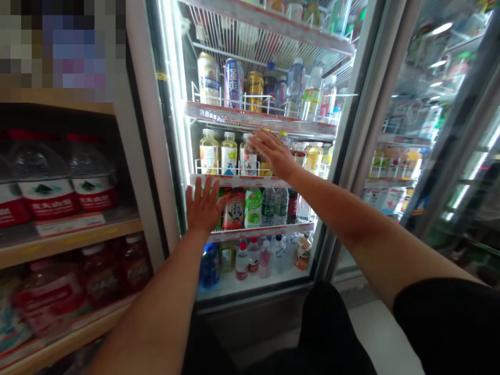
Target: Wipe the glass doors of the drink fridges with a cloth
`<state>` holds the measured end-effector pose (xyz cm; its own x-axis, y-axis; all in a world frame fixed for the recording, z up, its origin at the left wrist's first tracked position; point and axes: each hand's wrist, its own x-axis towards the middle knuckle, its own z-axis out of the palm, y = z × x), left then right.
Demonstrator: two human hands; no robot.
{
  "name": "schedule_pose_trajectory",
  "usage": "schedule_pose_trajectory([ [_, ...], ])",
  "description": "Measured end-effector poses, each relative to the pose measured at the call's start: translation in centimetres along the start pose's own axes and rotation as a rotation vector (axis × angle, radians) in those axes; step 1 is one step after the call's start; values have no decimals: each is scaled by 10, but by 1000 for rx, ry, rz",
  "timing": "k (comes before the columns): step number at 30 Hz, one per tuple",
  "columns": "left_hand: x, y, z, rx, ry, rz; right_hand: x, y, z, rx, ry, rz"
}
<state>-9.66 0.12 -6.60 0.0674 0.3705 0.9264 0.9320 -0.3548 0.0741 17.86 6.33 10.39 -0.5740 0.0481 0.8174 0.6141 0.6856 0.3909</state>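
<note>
Both my arms stretch toward a lit drinks fridge filled with bottles and cans. My left hand (203, 207) is open with fingers spread, holding nothing, beside a red drink pack (234, 209) and a green one (253, 207). Higher and to the right, my right hand (273, 151) is open with its fingers stretched out to the left. It is in front of a row of bottles and hides some of them. Left of it stand a bottle with a white cap (228, 153) and a pale yellow bottle (209, 152). Whether either hand touches anything, I cannot tell.
Above are tall cans (233, 83) on a wire shelf (265, 112). Small bottles (241, 260) stand at the fridge bottom. At left, a wooden shelf (70, 239) bears large water bottles (47, 177). The fridge frame (351, 130) and another glass-fronted fridge (402, 140) are at right.
</note>
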Motion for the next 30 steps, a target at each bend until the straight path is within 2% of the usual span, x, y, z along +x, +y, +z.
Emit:
schedule_pose_trajectory([
  [2, 0, 0, 1, -8, -6, -3, -13, 7, -6, -13, 115, 125],
  [4, 0, 0, 2, -10, -3, -7, -27, 9, -8, -21, 161, 196],
  [6, 0, -1, 2, -7, 6, -15, -43, 4, -8, -14, 84, 138],
  [9, 0, -2, 4, 2, 20, -18, -64, -4, -5, 26, -111, -57],
  [10, 0, -2, 4, 4, 23, -17, -69, -5, -5, 30, -127, -72],
  [11, 0, -2, 4, 6, 24, -13, -74, -5, -5, 23, -101, -41],
  [14, -1, -3, 5, 20, 37, 5, -87, -2, -5, -36, 83, 177],
  [15, -1, -3, 5, 28, 43, 11, -93, -2, -4, -41, 88, 196],
  [16, -2, -4, 5, 37, 50, 13, -100, -3, -4, -32, 44, 161],
  [19, -2, -3, 5, 56, 60, 5, -123, -5, -7, 23, -207, -66],
  [20, -1, -3, 5, 55, 58, -2, -130, -4, -10, 21, -246, -87],
  [21, -1, -2, 5, 52, 53, -9, -136, -2, -12, 0, -244, -58],
  [24, 0, -1, 4, 37, 37, -31, -150, 7, -20, -121, -91, 169],
  [25, 0, 0, 4, 34, 34, -35, -154, 10, -22, -150, -60, 200],
  [26, 0, 0, 4, 30, 35, -38, -158, 12, -24, -159, -65, 182],
  [29, 0, -2, 5, 21, 41, -32, -171, 17, -30, -126, -193, -6],
  [30, -1, -2, 5, 20, 45, -27, -175, 19, -31, -133, -205, -16],
])
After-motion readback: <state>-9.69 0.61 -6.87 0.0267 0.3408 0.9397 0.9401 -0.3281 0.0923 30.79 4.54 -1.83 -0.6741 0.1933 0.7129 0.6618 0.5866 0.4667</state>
